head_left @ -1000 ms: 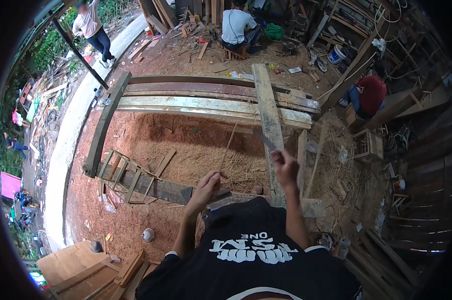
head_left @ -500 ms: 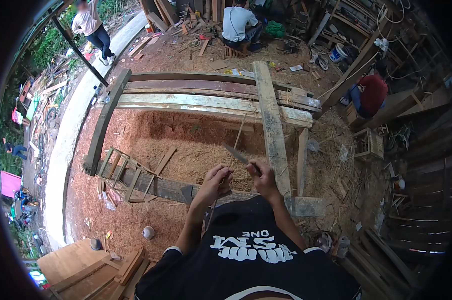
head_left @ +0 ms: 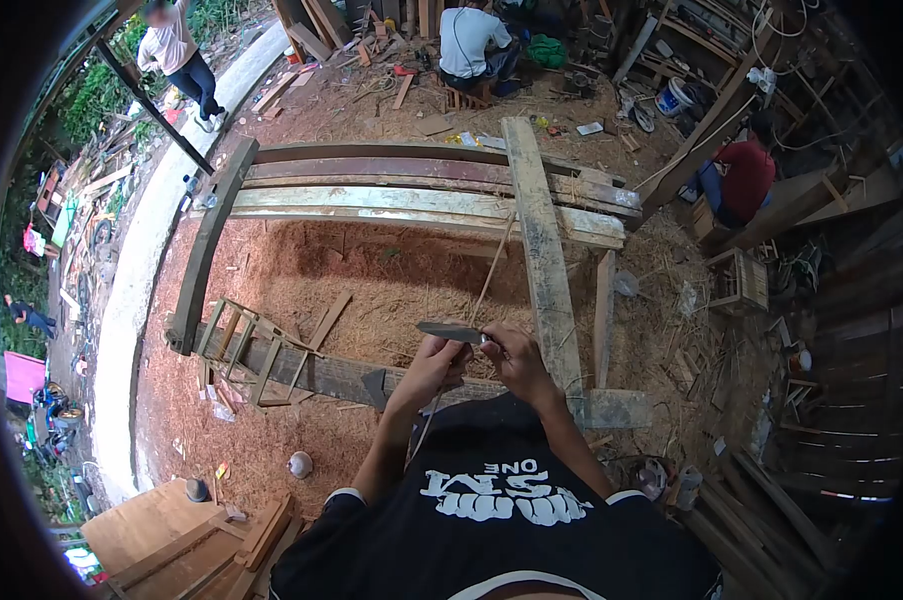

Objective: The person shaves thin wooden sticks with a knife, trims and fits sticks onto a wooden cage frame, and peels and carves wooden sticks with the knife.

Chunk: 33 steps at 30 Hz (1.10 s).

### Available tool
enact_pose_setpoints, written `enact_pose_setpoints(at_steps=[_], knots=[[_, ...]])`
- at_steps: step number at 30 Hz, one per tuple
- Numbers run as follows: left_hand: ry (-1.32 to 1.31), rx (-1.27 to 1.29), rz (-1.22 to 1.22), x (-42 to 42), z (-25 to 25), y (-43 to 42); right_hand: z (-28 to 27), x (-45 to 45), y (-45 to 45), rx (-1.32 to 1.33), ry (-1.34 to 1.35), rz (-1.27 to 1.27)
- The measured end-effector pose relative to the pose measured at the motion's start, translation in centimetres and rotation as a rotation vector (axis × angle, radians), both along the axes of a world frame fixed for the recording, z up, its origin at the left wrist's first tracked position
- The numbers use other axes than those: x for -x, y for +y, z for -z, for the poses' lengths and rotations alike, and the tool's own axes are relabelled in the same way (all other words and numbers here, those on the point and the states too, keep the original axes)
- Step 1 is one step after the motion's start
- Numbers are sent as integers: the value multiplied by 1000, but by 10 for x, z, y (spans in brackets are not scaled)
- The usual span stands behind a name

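Note:
A knife (head_left: 450, 330) is gripped in my right hand (head_left: 519, 362), its broad dark blade pointing left across the top of my left hand (head_left: 432, 374). My left hand is closed around a thin pale strip (head_left: 494, 266), which looks like bamboo or cane. One length of the strip slants up and away beyond the blade, while the other hangs below my left hand against my black shirt. The blade lies close to the strip near my left fingers. Whether it touches the strip I cannot tell.
A timber frame with long boards (head_left: 372, 200) stands ahead. A wide beam (head_left: 540, 240) crosses it on the right. A small slatted frame (head_left: 257, 345) leans at the left. Shavings (head_left: 372, 280) cover the ground. Several people are farther off, one in a red shirt (head_left: 747, 185).
The knife has swung from pointing up and away to lying nearly level over my left hand. My right hand has shifted slightly left, and the strip's far end has moved right and up.

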<state>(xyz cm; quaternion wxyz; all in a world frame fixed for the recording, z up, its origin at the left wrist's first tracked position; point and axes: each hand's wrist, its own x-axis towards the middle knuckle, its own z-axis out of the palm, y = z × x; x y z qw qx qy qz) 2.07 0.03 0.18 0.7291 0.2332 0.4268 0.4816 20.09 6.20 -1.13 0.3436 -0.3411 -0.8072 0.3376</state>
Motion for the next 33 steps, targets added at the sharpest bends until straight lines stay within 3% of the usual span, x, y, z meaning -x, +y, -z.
enact_pose_setpoints(at_steps=[9, 14, 16, 18, 25, 27, 29, 30, 33], knots=[[146, -117, 14, -10, -2, -4, 3, -2, 2, -114, 24, -56], [471, -333, 16, -14, 12, -10, 10, -8, 0, -155, 15, -81], [407, -304, 29, -16, 7, -10, 13, -10, -1, -175, 20, -69], [184, -115, 66, -13, -2, -13, 13, -14, 0, -193, 4, -40], [67, -56, 43, -9, -5, -9, 12, -9, 10, -263, 3, 25], [74, -107, 78, -2, -5, -9, 45, -17, 26, -51, 251, 304], [33, -20, 129, 3, -1, -37, 42, -79, 80, 113, 55, 749], [19, 23, 155, 8, -1, -46, 37, -114, 101, 19, -29, 761], [189, 41, -87, 18, 3, -40, 1, -134, 113, -250, -206, 666]])
